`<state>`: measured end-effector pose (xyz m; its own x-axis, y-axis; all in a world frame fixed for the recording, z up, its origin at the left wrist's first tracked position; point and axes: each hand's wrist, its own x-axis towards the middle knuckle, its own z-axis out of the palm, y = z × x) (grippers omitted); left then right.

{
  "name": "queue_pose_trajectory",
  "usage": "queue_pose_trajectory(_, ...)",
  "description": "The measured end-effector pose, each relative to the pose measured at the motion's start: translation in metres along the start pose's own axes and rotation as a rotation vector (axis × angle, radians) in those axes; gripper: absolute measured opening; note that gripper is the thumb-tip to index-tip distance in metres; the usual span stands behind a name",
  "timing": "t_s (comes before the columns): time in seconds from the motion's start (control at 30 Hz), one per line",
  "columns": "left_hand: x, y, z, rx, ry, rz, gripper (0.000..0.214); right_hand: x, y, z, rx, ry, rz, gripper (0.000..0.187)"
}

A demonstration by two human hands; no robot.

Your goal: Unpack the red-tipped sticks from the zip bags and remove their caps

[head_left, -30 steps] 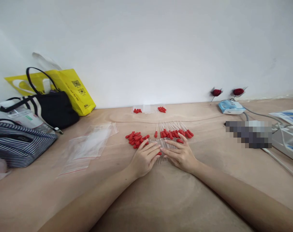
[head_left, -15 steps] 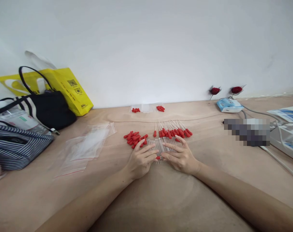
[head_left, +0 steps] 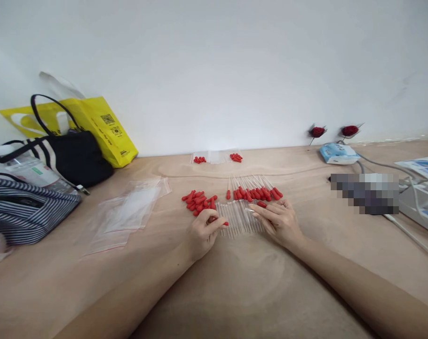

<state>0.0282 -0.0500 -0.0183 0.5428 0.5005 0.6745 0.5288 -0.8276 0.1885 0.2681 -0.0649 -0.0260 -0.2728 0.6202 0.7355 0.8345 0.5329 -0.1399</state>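
Observation:
A row of clear thin tubes [head_left: 238, 217] lies on the wooden table [head_left: 235, 282] in front of me. Behind it lies a second row of tubes fitted with red bulbs [head_left: 256, 193]. A heap of loose red bulbs [head_left: 198, 201] sits to the left. My left hand [head_left: 203, 231] is at the left end of the clear row, fingers curled and pinched on a red bulb. My right hand [head_left: 281, 220] rests at the right end, fingertips pinched together on a clear tube.
Clear zip bags [head_left: 129, 212] lie to the left, with a striped bag [head_left: 27, 207], black bag [head_left: 76, 157] and yellow bag [head_left: 108, 127] beyond. Small packets with red bulbs [head_left: 217, 158] sit by the wall. A blue-white device [head_left: 337, 153], cables and boxes are at the right.
Both hands lay flat and close together over the clear tubes. They have drawn apart to the row's ends, and each has closed into a pinch.

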Motion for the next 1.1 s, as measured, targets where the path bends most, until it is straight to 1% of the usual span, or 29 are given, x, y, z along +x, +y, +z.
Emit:
queue_pose_trajectory(0.07, 0.001, -0.002, 0.0, -0.005, 0.055, -0.056, 0.023, 0.001, 0.0, 0.004, 0.006, -0.054, 0.023, 0.027)
queue_pose_trajectory(0.13, 0.003, -0.006, -0.003, 0.035, 0.101, -0.126, 0.029, 0.001, 0.0, 0.006, 0.01, -0.102, 0.035, 0.03)
queue_pose_trajectory(0.23, 0.008, -0.018, -0.012, 0.097, 0.15, -0.25, 0.031, 0.0, 0.001, 0.008, 0.036, -0.132, 0.063, 0.027)
queue_pose_trajectory(0.3, 0.01, -0.026, -0.017, 0.099, 0.165, -0.337, 0.027, -0.001, 0.001, 0.008, 0.06, -0.12, 0.084, 0.019)
queue_pose_trajectory(0.4, 0.012, -0.036, -0.02, 0.097, 0.174, -0.432, 0.019, -0.001, 0.001, 0.009, 0.049, -0.038, 0.077, 0.015)
queue_pose_trajectory(0.5, 0.012, -0.044, -0.02, 0.139, 0.145, -0.441, 0.012, 0.001, 0.0, 0.012, -0.002, 0.032, 0.044, 0.018)
queue_pose_trajectory(0.6, 0.012, -0.051, -0.019, 0.182, 0.124, -0.449, 0.011, 0.003, -0.002, 0.013, -0.058, 0.035, 0.011, 0.021)
queue_pose_trajectory(0.83, 0.012, -0.061, -0.018, 0.201, 0.097, -0.478, 0.013, 0.004, -0.01, 0.014, -0.127, -0.057, 0.006, 0.02)
queue_pose_trajectory(0.97, 0.012, -0.059, -0.021, 0.215, 0.131, -0.513, 0.018, 0.004, -0.012, 0.013, -0.113, -0.112, 0.008, 0.02)
queue_pose_trajectory(1.03, 0.016, -0.056, -0.024, 0.271, 0.16, -0.516, 0.02, 0.005, -0.014, 0.011, -0.111, -0.138, 0.013, 0.021)
queue_pose_trajectory(1.1, 0.024, -0.052, -0.027, 0.338, 0.149, -0.499, 0.021, 0.005, -0.015, 0.01, -0.108, -0.168, 0.021, 0.023)
